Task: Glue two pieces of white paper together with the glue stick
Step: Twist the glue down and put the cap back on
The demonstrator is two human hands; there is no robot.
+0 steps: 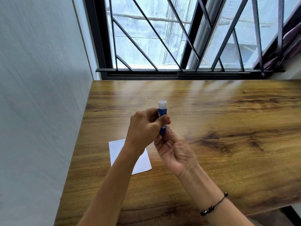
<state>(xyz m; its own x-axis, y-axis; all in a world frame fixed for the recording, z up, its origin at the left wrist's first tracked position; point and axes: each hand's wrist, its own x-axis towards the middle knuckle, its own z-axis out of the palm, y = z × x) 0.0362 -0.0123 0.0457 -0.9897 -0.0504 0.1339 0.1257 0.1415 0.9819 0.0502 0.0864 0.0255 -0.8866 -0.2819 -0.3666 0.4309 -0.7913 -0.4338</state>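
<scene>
A blue glue stick (162, 111) with a white upper end stands upright in the air above the wooden table (211, 128). My left hand (145, 126) grips its blue body from the left, thumb across the front. My right hand (174, 150) holds its bottom end from below with the fingertips, palm facing me. White paper (143, 162) lies flat on the table under my left forearm, which hides part of it. I cannot tell whether it is one sheet or two stacked.
The table's left edge runs along a pale wall (40, 95). A barred black window (179, 38) stands behind the far edge. The table's front right corner (290, 207) drops off near my right forearm.
</scene>
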